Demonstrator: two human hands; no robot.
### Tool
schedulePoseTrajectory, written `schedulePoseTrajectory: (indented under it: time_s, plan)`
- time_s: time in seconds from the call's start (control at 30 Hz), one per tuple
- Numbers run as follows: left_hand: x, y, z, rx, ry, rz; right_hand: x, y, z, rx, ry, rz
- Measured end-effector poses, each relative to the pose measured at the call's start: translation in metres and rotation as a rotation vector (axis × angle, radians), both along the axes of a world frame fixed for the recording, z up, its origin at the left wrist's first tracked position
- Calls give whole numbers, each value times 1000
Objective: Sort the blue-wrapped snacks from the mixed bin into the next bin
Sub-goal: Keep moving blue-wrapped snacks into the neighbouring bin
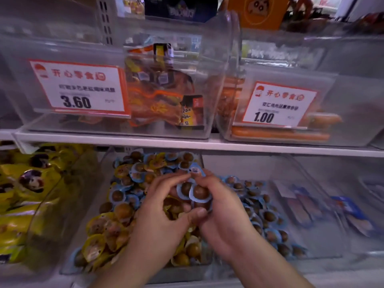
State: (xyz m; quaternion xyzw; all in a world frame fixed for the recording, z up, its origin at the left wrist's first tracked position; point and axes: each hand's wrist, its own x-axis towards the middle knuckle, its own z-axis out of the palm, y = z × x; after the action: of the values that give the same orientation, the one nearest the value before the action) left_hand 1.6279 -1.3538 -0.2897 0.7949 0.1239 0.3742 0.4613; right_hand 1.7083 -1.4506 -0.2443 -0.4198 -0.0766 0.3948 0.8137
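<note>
A clear mixed bin (68,265) on the lower shelf holds round egg snacks in yellow wrappers (94,247) and blue wrappers (117,196). The clear bin to its right (324,242) holds only blue-wrapped snacks (270,217). Both hands meet over the right part of the mixed bin. My right hand (220,217) grips a small bunch of blue-wrapped snacks (200,192), one more pinched at its fingertips. My left hand (164,213) has curled fingers touching that bunch, the thumb pressed against it from below.
A yellow-bag bin (25,204) stands at the left, and a bin of flat blue-and-white packs (353,213) at the right. The white shelf edge (228,146) overhead carries clear bins with price cards 3.60 (76,88) and 1.00 (276,102).
</note>
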Motion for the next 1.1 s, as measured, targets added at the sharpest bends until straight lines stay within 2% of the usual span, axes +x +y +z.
schedulePoseTrajectory:
  time_s: [0.07,0.13,0.2,0.37,0.4,0.43,0.5,0.53,0.6,0.73,0.8,0.87,1.0,1.1]
  plan:
    - [3,-8,4,-207,-50,-162,6,-6,0,10,-3,-2]
    - [5,-10,8,-593,-158,-304,9,-12,3,39,20,1]
    - [8,-11,12,-872,-222,-295,12,-16,4,26,37,6]
    - [11,-15,14,-944,-127,-252,15,-18,0,68,73,48]
    - [8,-12,13,-861,-101,-196,16,-18,-1,66,69,49]
    - [5,-6,10,-691,-36,-100,19,-19,-2,50,46,37]
    - [-2,7,4,-199,168,77,32,-26,-5,-29,-58,-19]
    - [-7,11,2,-4,252,98,41,-32,-5,-98,-137,-54]
    - [-14,17,-1,205,363,26,62,-48,-8,-284,-319,-125]
    - [-18,21,-10,434,513,-56,99,-88,-17,-620,-491,-170]
    - [-20,22,-10,477,541,-67,111,-106,-26,-751,-553,-156]
    - [-22,23,-13,506,561,-93,121,-119,-34,-837,-611,-250]
    - [-23,23,-18,619,630,-127,132,-122,-39,-878,-700,-443]
    - [-24,23,-14,649,655,-111,122,-105,-33,-791,-802,-526]
